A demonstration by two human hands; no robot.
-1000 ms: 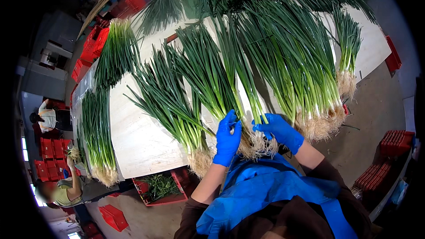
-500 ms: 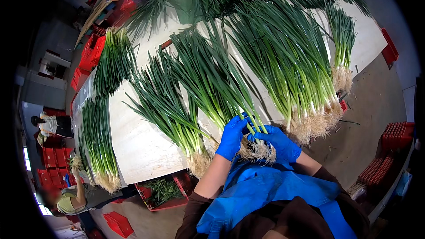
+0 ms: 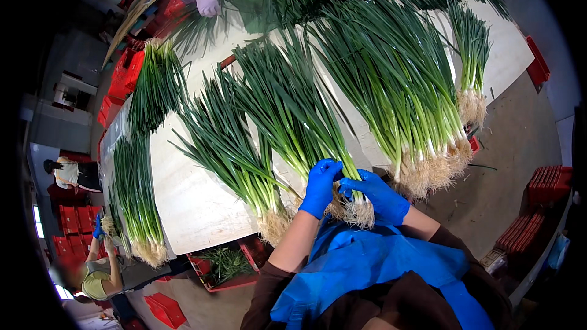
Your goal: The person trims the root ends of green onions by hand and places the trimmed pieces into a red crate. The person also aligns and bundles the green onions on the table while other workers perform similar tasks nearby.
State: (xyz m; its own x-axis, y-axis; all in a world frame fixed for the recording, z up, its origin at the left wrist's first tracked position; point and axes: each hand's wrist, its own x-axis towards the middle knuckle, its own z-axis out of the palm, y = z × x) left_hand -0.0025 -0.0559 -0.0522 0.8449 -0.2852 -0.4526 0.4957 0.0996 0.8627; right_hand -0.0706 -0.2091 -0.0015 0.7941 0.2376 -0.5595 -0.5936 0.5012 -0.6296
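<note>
A few green onions point(image 3: 349, 170) lie with their white stems and pale roots toward me at the near table edge. My right hand point(image 3: 380, 197), in a blue glove, is closed round their stems just above the roots. Beside it on the left, my left hand point(image 3: 320, 188), also blue-gloved, has its fingers curled together against the stems; what they pinch is hidden. Under and left of the hands lies a loose pile of green onions point(image 3: 278, 119). Another pile point(image 3: 229, 156) spreads further left, and a large row of green onions point(image 3: 397, 85) covers the table to the right.
The white table point(image 3: 195, 211) carries more green onions point(image 3: 136, 186) at its left end. Below its near edge stands a red crate point(image 3: 229, 282) with green leaf scraps. Across the table a co-worker's gloved hand point(image 3: 208, 5) touches leaves. Red crates point(image 3: 532, 208) are stacked right.
The held stems, splayed before, now lie close together in my right hand, their roots bunched. My left hand has barely moved. The co-worker's gloved hand across the table has reached down to the leaves.
</note>
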